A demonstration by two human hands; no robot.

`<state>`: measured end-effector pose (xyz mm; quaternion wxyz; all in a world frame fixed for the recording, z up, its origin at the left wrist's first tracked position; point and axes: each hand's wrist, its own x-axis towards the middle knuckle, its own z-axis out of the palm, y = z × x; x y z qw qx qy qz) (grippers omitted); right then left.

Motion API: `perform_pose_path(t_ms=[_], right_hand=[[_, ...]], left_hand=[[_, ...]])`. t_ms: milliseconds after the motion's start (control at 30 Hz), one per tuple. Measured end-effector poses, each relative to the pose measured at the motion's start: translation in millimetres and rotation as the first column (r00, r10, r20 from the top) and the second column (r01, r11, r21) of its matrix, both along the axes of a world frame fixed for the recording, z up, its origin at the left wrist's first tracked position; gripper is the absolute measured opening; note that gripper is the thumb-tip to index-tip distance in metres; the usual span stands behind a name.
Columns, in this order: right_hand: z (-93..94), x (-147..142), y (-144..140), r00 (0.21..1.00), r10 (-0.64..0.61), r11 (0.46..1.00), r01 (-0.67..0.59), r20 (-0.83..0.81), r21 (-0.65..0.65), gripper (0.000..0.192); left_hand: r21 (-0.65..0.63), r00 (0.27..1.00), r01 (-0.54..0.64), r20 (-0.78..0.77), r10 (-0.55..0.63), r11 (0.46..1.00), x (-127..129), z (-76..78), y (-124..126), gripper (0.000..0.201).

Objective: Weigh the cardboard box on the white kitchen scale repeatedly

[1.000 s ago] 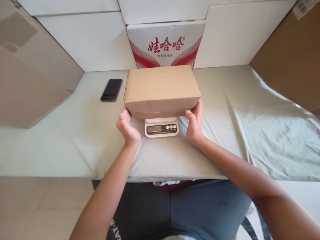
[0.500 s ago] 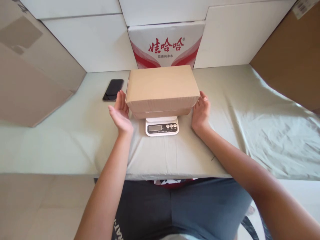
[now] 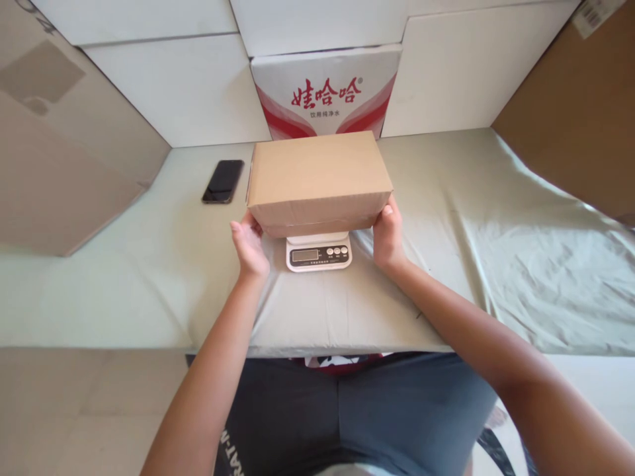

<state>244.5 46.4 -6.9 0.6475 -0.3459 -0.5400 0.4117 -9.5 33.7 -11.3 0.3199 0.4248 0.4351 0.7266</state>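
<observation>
A closed brown cardboard box (image 3: 320,170) rests on a white kitchen scale (image 3: 319,258), covering its platform; the display and buttons show at the front. At the box's lower left corner is my left hand (image 3: 251,248), its fingers curled under the edge and partly hidden, thumb outside. My right hand (image 3: 387,233) grips the lower right corner, fingertips against the side and underneath. Between them the two hands hold the box from both ends.
Left of the box lies a black smartphone (image 3: 223,181) on the green cloth (image 3: 446,231). A white and red carton (image 3: 327,89) and white boxes stand behind. Large brown cartons flank the left (image 3: 69,152) and right (image 3: 570,125) sides.
Both hands have moved inward and slightly toward me, from open beside the box to its lower corners, fingers now under its edges. The box still sits over the scale.
</observation>
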Motion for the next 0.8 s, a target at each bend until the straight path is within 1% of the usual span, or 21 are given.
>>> perform_pose_path(t_ms=[67, 133, 267, 333, 433, 533, 633, 700, 800], right_hand=[[5.5, -5.1, -5.8, 1.0, -0.026, 1.0, 0.026, 0.0, 0.005, 0.06], [9.8, -9.3, -11.1, 0.999, -0.028, 0.999, 0.028, 0.017, -0.036, 0.059], [12.2, -13.9, -17.7, 1.0, -0.024, 0.996, 0.024, 0.003, -0.08, 0.055], [11.2, -14.6, -18.5, 1.0, -0.018, 0.996, 0.017, -0.004, -0.086, 0.054], [10.4, -13.8, -16.6, 1.0, -0.014, 0.996, 0.013, -0.007, -0.084, 0.053], [14.2, -10.2, -8.9, 1.0, -0.026, 0.999, 0.026, 0.013, -0.043, 0.057], [24.2, -5.6, 7.9, 0.999, -0.045, 0.999, 0.044, 0.025, 0.021, 0.06], [33.2, -4.3, 25.8, 0.998, -0.051, 0.996, 0.049, 0.021, 0.073, 0.061], [44.4, -6.7, 62.6, 0.998, -0.061, 0.988, 0.059, 0.004, 0.144, 0.066]], left_hand=[[0.002, 1.0, -0.019, -0.009, 0.019, 1.0, 1.5, -2.2, -1.3, 0.096], [0.0, 0.999, -0.041, -0.01, 0.041, 0.999, 2.5, -5.1, -2.0, 0.088], [-0.021, 0.995, -0.104, -0.005, 0.104, 0.994, 4.0, -10.1, -3.7, 0.074], [-0.03, 0.993, -0.114, -0.006, 0.114, 0.993, 5.3, -10.7, -4.7, 0.071], [-0.022, 0.996, -0.092, 0.001, 0.092, 0.996, 8.7, -7.8, -6.4, 0.072], [0.004, 0.999, -0.038, 0.004, 0.038, 0.999, 12.6, 1.2, -6.4, 0.075], [0.011, 0.999, 0.038, 0.008, -0.038, 0.999, 12.2, 17.5, 2.0, 0.077], [-0.005, 0.994, 0.103, 0.028, -0.102, 0.995, 8.0, 31.0, 16.9, 0.077], [-0.012, 0.977, 0.2, 0.078, -0.198, 0.98, 0.1, 47.1, 53.9, 0.079]])
